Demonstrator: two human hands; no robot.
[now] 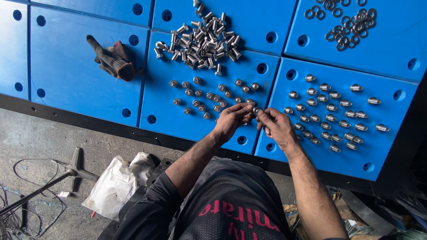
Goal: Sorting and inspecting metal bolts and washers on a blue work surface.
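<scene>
Left hand and right hand meet over blue panel tabletop, fingers of both pinching one small silver steel bolt. Loose bolt heap far; dark work glove far left.

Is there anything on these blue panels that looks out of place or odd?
One dark work glove lies crumpled on the blue panels, left of the loose bolt pile. Nothing looks spilled or damaged; both hands meet on one bolt.
</scene>
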